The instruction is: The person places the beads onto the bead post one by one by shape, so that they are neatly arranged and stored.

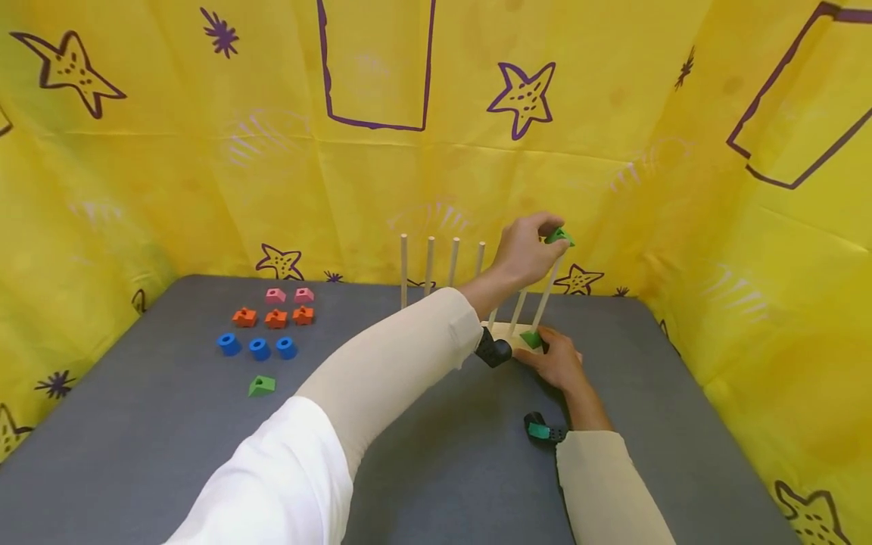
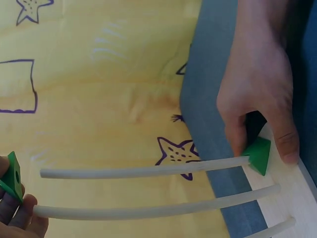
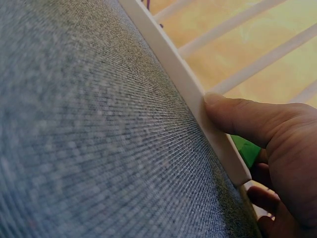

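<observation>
In the head view my left hand (image 1: 526, 248) pinches a green wedge-like block (image 1: 562, 236) with a hole through it, at the top of the rightmost wooden peg (image 1: 548, 294). The left wrist view shows that held block (image 2: 15, 176) just off the peg's free end, its hole facing the peg. Down at the peg's foot, another green block (image 2: 260, 154) sits on the wooden base (image 2: 285, 171). My right hand (image 1: 560, 362) grips the right end of the base around this lower block, thumb on the near edge in the right wrist view.
Left on the grey table (image 1: 170, 446) lie pink blocks (image 1: 275, 296), orange blocks (image 1: 275, 319), blue cylinders (image 1: 259, 349) and a loose green block (image 1: 262, 386). Several more upright pegs (image 1: 430, 265) stand along the base. A yellow patterned cloth (image 1: 368, 182) hangs behind.
</observation>
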{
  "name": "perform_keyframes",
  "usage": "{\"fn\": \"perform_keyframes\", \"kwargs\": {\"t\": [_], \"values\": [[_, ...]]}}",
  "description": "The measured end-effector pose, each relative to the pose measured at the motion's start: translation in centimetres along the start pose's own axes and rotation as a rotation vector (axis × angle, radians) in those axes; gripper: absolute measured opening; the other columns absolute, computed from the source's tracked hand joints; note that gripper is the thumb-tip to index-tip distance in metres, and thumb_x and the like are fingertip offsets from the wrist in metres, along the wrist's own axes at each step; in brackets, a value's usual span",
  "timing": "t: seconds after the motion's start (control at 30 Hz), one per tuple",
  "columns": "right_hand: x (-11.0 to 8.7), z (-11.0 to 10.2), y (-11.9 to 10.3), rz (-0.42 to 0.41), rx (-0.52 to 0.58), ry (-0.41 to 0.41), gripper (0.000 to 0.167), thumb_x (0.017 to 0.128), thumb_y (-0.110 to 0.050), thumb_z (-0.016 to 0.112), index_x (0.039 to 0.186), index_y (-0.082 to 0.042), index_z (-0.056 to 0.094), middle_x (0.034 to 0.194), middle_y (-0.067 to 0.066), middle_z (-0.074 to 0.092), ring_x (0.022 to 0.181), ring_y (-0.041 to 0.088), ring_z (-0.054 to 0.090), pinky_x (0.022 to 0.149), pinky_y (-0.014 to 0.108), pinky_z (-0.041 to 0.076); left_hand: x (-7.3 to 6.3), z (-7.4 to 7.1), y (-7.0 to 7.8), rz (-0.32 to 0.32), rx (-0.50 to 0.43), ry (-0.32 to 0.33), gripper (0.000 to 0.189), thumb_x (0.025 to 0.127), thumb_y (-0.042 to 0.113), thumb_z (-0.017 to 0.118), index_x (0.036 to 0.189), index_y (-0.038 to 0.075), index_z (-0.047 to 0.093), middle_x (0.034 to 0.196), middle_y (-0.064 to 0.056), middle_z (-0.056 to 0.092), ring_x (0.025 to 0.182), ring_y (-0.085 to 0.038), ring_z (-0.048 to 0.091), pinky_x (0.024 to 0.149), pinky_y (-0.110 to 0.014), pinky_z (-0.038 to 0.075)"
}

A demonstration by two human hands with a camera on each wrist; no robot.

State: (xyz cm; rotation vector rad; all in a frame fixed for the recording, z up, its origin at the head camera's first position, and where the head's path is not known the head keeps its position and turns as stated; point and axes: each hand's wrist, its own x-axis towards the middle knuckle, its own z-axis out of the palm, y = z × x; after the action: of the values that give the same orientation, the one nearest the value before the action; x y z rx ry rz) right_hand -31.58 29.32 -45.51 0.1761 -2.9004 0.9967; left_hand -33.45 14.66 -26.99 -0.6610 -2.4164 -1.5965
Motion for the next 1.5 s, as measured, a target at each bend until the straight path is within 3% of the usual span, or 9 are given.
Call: {"fn": "perform_keyframes", "kwargs": {"t": [0.4, 0.67, 0.93, 1.23, 1.5], "values": [[0.0, 0.5, 0.1, -0.068, 0.019, 0.028, 0.056, 0.085, -0.036, 0.072, 0.128, -0.004, 0.060, 0.131, 0.020, 0.055, 0.119, 0.040, 0.049, 0.090, 0.067, 0.027, 0.6, 0.8, -0.8, -0.043, -0.012, -0.035, 0.031, 0.092, 0.014, 0.067, 0.123, 0.008, 0.064, 0.102, 0.002, 0.065, 0.086, -0.009, 0.059, 0.069, -0.017, 0.048], [0.0, 0.4, 0.2, -0.039, 0.039, 0.022, 0.062, 0.085, -0.037, 0.072, 0.134, -0.002, 0.056, 0.135, 0.021, 0.051, 0.123, 0.042, 0.045, 0.092, 0.066, 0.024, 0.9, 1.5, -1.2, -0.054, -0.026, -0.043, 0.034, 0.092, 0.015, 0.068, 0.125, 0.009, 0.062, 0.108, 0.001, 0.064, 0.087, -0.008, 0.060, 0.069, -0.015, 0.049], [-0.2, 0.3, 0.2, -0.040, 0.053, 0.035, 0.060, 0.084, -0.032, 0.073, 0.133, -0.002, 0.056, 0.136, 0.021, 0.050, 0.125, 0.041, 0.044, 0.092, 0.065, 0.023, 1.2, 2.1, -1.3, -0.066, -0.024, -0.010, 0.033, 0.093, 0.017, 0.068, 0.124, 0.010, 0.062, 0.108, 0.002, 0.063, 0.087, -0.008, 0.060, 0.068, -0.015, 0.048], [-0.3, 0.1, 0.2, -0.042, 0.052, 0.034, 0.059, 0.086, -0.027, 0.070, 0.136, -0.002, 0.054, 0.137, 0.022, 0.049, 0.125, 0.042, 0.044, 0.092, 0.066, 0.024, 1.0, 2.7, -1.7, -0.122, -0.027, -0.001, 0.028, 0.093, 0.019, 0.068, 0.119, 0.011, 0.064, 0.108, 0.003, 0.064, 0.085, -0.007, 0.059, 0.067, -0.016, 0.049], [0.0, -0.1, -0.1, -0.042, 0.044, 0.034, 0.052, 0.087, -0.030, 0.071, 0.131, -0.005, 0.059, 0.131, 0.020, 0.055, 0.119, 0.041, 0.049, 0.091, 0.068, 0.025, 0.3, 3.1, -2.6, -0.122, -0.037, -0.002, 0.032, 0.094, 0.016, 0.066, 0.125, 0.011, 0.061, 0.112, 0.002, 0.062, 0.090, -0.007, 0.059, 0.068, -0.016, 0.049]]}}
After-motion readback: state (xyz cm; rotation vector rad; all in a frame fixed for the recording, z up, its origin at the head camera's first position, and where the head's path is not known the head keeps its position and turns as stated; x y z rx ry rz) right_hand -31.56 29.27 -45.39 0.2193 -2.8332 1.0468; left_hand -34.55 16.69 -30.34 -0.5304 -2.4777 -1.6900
